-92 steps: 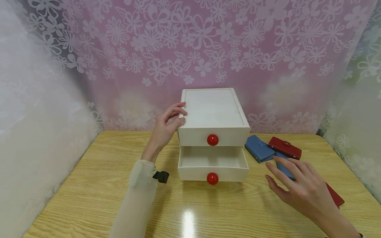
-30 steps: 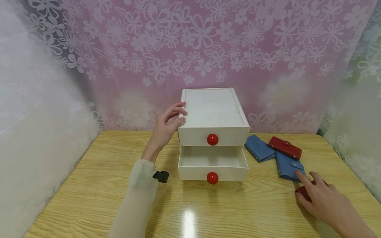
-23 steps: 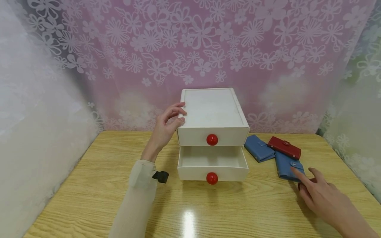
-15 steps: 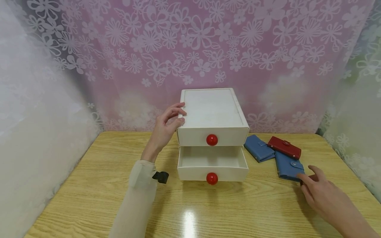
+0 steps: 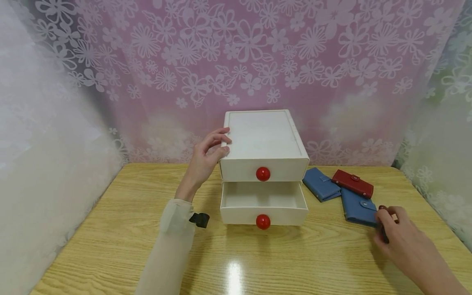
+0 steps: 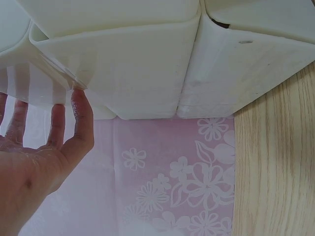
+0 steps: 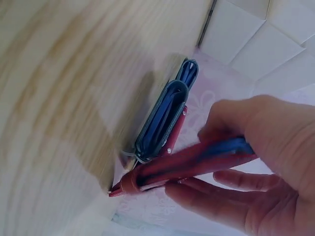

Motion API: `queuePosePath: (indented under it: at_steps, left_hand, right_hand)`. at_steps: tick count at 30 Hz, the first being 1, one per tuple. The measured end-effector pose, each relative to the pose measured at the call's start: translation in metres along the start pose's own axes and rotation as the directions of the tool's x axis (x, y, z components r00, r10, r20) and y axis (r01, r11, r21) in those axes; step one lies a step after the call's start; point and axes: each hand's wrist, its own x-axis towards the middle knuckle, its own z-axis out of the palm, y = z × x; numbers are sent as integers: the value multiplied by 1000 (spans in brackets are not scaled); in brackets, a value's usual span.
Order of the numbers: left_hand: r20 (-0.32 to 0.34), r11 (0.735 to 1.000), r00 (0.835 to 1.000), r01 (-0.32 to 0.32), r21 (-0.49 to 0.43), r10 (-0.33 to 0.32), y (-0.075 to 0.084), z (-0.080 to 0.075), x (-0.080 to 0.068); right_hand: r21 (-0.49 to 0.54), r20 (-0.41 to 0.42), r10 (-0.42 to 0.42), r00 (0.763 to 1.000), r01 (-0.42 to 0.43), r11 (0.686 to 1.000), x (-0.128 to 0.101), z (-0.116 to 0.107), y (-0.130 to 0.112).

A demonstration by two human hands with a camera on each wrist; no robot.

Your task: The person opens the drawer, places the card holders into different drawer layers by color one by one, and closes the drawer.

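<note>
My left hand (image 5: pixel 202 157) rests its fingertips on the top left edge of a white two-drawer cabinet (image 5: pixel 263 133); in the left wrist view the fingers (image 6: pixel 81 115) touch its side wall. The lower drawer (image 5: pixel 263 215) is pulled out with nothing inside, while the upper drawer is closed. At the right, my right hand (image 5: pixel 403 241) pinches a red wallet (image 7: pixel 172 164) between thumb and fingers, one end tilted up off the table. Most of that wallet is hidden behind the hand in the head view. Close by lie a blue wallet (image 5: pixel 357 207) with a snap strap and another red wallet (image 5: pixel 352 183).
A second blue wallet (image 5: pixel 320 184) lies against the cabinet's right side. Each drawer has a round red knob (image 5: pixel 263 221). The wooden table (image 5: pixel 110 229) is backed by a pink floral curtain (image 5: pixel 177 61), with pale cloth at both sides.
My right hand came from above the table down to the red wallet on the right, curled its fingers round it and tipped it up. The left hand and cabinet stayed put.
</note>
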Motion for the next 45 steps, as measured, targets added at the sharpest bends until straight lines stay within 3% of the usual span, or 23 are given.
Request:
queuePosePath:
  at_steps: [8, 16, 22, 29, 45]
  left_hand:
    - [-2, 1000, 1000, -4, 9, 4, 1, 0, -1]
    - [-6, 1000, 1000, 4, -3, -4, 2, 0, 1]
    - [-4, 1000, 1000, 10, -4, -10, 2, 0, 1]
    - [-3, 1000, 1000, 5, -11, -5, 0, 0, 3]
    - [-5, 1000, 1000, 3, -9, -3, -1, 0, 1]
  right_hand:
    - [-176, 90, 97, 991, -80, 981, 0, -12, -5]
    - [-295, -63, 30, 998, -48, 954, -5, -15, -2]
    - [-302, -153, -22, 988, -25, 953, -4, -16, 0]
    - [-286, -309, -158, 938, 67, 956, -1, -19, 3]
    - [-228, -375, -238, 896, 160, 960, 5, -28, -6]
